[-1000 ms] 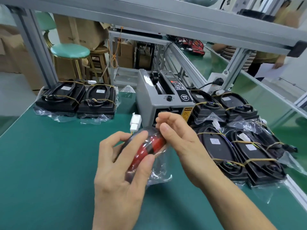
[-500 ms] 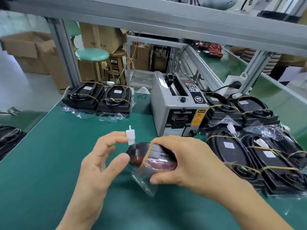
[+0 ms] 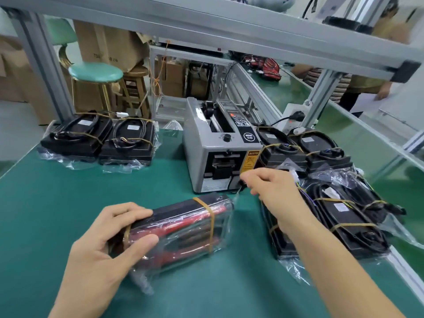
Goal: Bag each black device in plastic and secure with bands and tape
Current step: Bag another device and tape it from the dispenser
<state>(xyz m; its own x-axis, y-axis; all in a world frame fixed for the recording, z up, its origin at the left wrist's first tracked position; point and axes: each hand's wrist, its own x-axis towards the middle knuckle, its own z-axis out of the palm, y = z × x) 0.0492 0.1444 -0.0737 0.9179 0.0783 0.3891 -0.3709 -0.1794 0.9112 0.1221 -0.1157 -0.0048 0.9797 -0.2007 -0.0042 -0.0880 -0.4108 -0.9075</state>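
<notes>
A worker's left hand (image 3: 103,246) grips the near end of a bagged black device (image 3: 181,228) lying on its side on the green bench mat (image 3: 57,203), thumb curled over the front face and fingers wrapped across the top edge. The device, black with red showing through its clear plastic bag (image 3: 226,228), carries two tan rubber bands (image 3: 210,223), one near each end, the nearer one partly under the hand. The right hand (image 3: 270,189) reaches forward past the device's far end, its thumb and forefinger pinched together at the front of a grey tape dispenser (image 3: 218,157); whether they hold a strip of tape cannot be told, though a thin clear sliver hangs just below the fingertips. The dispenser stands upright behind the device, a yellow warning label (image 3: 252,160) on its front. To the right, a stack of bagged devices (image 3: 344,210), each bound with bands and coiled cable, crowds the bench edge. At the far left of the mat sit two more banded devices (image 3: 101,138) side by side on loose plastic. Beyond the aluminium frame (image 3: 206,26) stand a green-topped stool (image 3: 96,73), a wooden stool (image 3: 135,88) and cardboard boxes (image 3: 107,37); another person (image 3: 367,86) stands at a neighbouring bench at upper right.
</notes>
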